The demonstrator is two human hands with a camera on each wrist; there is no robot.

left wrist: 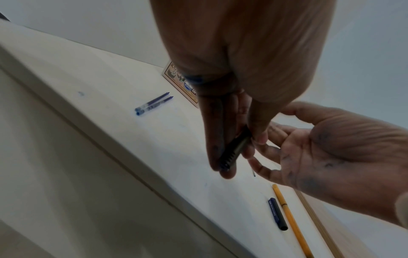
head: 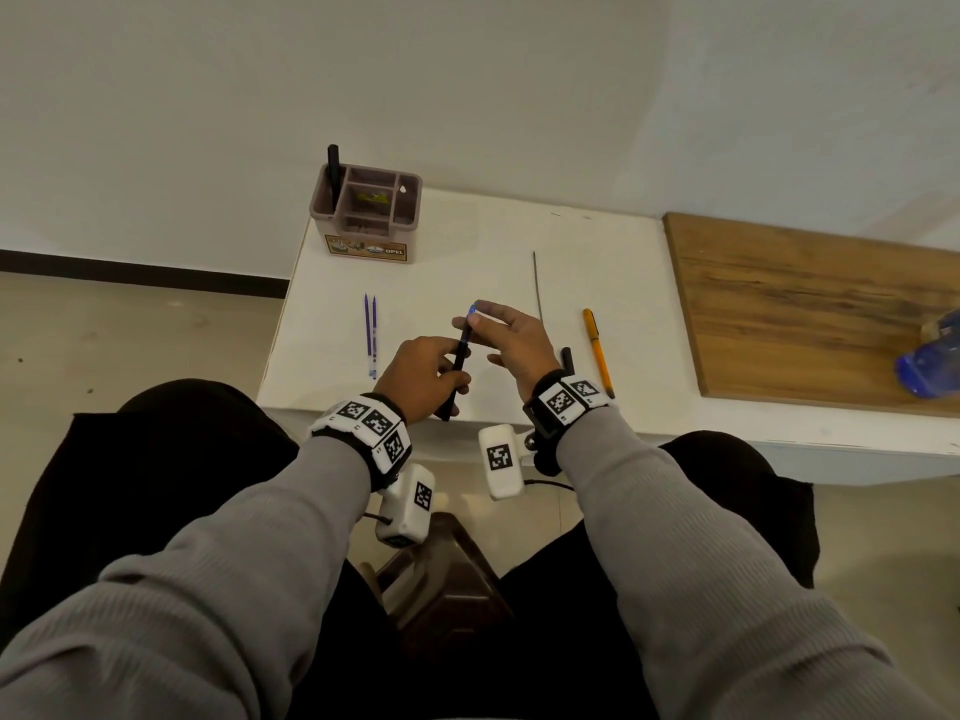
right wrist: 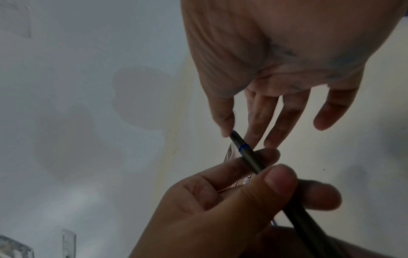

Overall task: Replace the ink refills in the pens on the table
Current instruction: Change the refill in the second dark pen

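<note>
My left hand (head: 441,374) grips a black pen (head: 458,366) by its middle and holds it slanted above the white table (head: 457,262). My right hand (head: 477,318) pinches the pen's far end, which has a blue band (right wrist: 242,146), between thumb and forefinger; its other fingers are spread. In the left wrist view the ribbed near end of the pen (left wrist: 232,153) shows between my left fingers (left wrist: 215,148). Two blue refills (head: 370,335) lie side by side to the left. A thin dark refill (head: 537,285) lies to the right, further back.
An orange pen (head: 597,350) and a dark pen cap (head: 566,358) lie by my right wrist. At the table's back left stands a brown organizer (head: 366,213) with one black pen (head: 333,168) in it. On the right are a wooden board (head: 810,304) and a blue bottle (head: 930,361).
</note>
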